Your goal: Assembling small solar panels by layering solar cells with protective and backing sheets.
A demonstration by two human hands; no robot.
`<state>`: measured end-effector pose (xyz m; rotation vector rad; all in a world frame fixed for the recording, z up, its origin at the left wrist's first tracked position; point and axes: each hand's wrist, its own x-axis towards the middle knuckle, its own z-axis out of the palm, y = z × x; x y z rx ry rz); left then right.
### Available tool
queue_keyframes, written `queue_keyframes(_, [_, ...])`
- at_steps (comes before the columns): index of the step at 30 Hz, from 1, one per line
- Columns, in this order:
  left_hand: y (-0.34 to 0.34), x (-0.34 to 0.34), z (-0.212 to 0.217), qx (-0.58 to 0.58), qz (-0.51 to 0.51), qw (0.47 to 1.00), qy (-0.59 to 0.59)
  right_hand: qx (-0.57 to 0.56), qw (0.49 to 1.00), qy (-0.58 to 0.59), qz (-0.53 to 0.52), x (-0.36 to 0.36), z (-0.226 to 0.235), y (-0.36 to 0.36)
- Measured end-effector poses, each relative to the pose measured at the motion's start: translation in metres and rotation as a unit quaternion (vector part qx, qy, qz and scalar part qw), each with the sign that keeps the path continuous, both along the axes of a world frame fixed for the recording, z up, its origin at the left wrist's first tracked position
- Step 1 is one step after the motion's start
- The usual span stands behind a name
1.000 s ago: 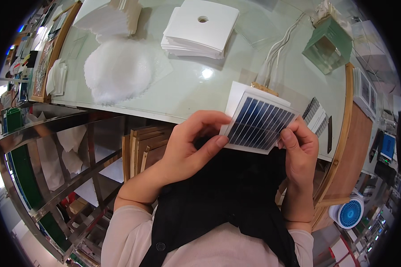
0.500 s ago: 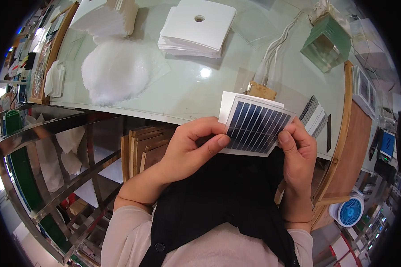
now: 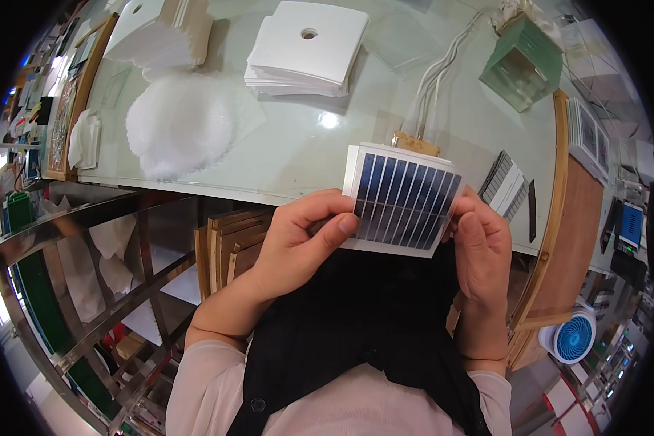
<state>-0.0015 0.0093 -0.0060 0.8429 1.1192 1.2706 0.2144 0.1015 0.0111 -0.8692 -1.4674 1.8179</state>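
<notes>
Between my hands, a small dark-blue solar panel (image 3: 403, 207) with pale lines and a white border is held tilted above the near table edge. My left hand (image 3: 305, 236) pinches its left edge, thumb in front and fingers curled behind. At the right edge, my right hand (image 3: 485, 243) grips with bent fingers, partly hidden by the panel; its thumb lies just beside the border. A white sheet (image 3: 352, 161) shows behind the panel's upper left, roughly lined up with it.
On the table (image 3: 283, 156) are a stack of white cards (image 3: 309, 54), white foam sheets (image 3: 182, 127), a taller white stack (image 3: 160, 36), a greenish glass box (image 3: 522, 65), white cables (image 3: 427, 91) and thin cell strips (image 3: 504, 185). A metal rack (image 3: 87, 232) stands left; a blue-white fan (image 3: 574, 338) right.
The panel has turned slightly and now faces me more squarely, covering more of the white sheet behind it. My right thumb has come off the panel's front to its edge.
</notes>
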Motion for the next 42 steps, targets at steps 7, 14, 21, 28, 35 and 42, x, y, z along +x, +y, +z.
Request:
queue_keyframes(7, [0.000, 0.000, -0.005, 0.023, 0.012, 1.000, 0.012, -0.074, 0.996, 0.046, -0.021, 0.004, -0.001, -0.005])
queue_keyframes(14, [-0.001, 0.000, -0.002, 0.014, 0.012, 0.999, -0.030, -0.056, 0.996, 0.058, -0.032, -0.001, 0.002, -0.006])
queue_keyframes(21, [0.000, 0.000, 0.001, 0.028, -0.004, 0.998, -0.050, -0.005, 0.999, -0.038, -0.033, -0.006, 0.006, -0.007])
queue_keyframes(28, [-0.001, -0.002, -0.002, 0.015, -0.008, 0.999, -0.043, 0.015, 0.999, -0.034, -0.038, -0.008, 0.006, -0.007])
queue_keyframes(35, [-0.001, -0.002, -0.006, 0.011, 0.011, 0.998, -0.057, 0.031, 0.998, -0.015, -0.057, -0.009, -0.001, -0.006])
queue_keyframes(42, [0.005, 0.001, 0.003, -0.013, 0.048, 0.996, -0.079, 0.008, 0.999, -0.025, -0.043, -0.009, 0.002, -0.007])
